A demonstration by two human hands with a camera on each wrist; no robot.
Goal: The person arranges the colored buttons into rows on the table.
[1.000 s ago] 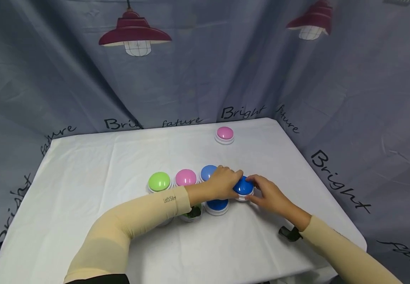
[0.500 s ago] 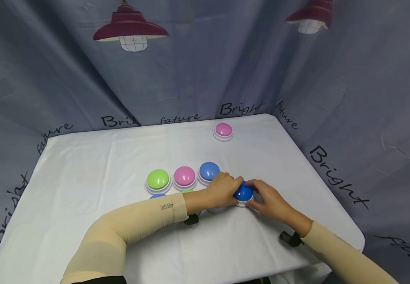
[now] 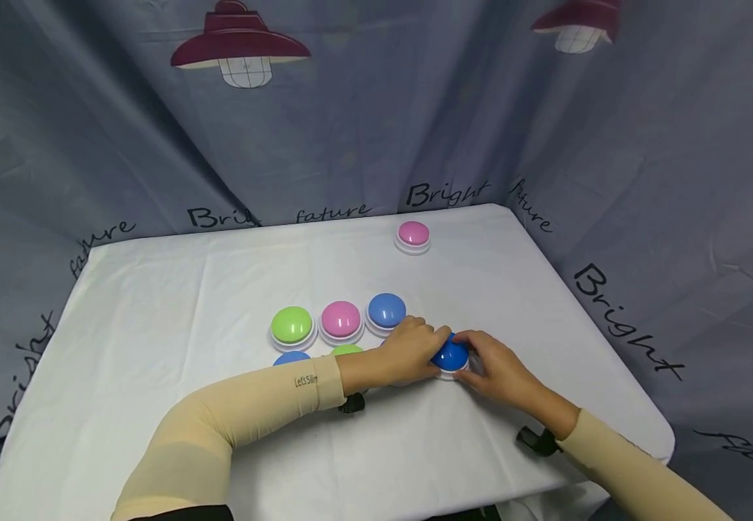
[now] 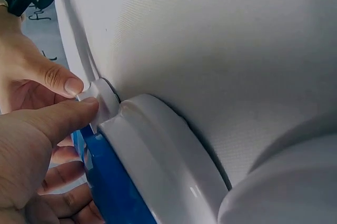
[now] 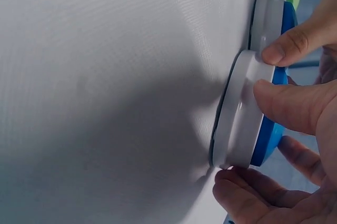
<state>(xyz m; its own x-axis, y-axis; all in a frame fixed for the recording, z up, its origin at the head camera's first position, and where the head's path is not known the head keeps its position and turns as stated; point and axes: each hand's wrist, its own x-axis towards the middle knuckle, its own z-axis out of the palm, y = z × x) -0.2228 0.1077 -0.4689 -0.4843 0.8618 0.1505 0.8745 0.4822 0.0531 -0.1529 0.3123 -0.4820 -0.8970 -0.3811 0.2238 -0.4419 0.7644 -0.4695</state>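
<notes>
A dark blue dome push button [image 3: 450, 354] on a white round base sits at the right end of the nearer row. My right hand [image 3: 497, 365] holds it from the right, thumb on the base [image 5: 242, 108] and fingers around the far side. From the left, my left hand [image 3: 409, 351] grips the same button, its thumb at the base's edge in both wrist views. Beneath the left hand stands another blue push button [image 4: 124, 182], mostly hidden in the head view; the two bases appear to touch. The left forearm partly covers a light blue button [image 3: 292, 357] and a green button [image 3: 347, 349].
Behind them stands a row: a green button [image 3: 292, 325], a pink button [image 3: 340, 320] and a blue button [image 3: 386, 311]. Another pink button [image 3: 413, 234] stands alone near the table's back edge. A white cloth covers the table [image 3: 155, 311]; a grey printed curtain [image 3: 363, 130] surrounds it.
The held dark blue button has come nearer to me, into line with the nearer row. Both hands moved with it, and the left hand now covers the neighbouring blue button. The head view tilted slightly.
</notes>
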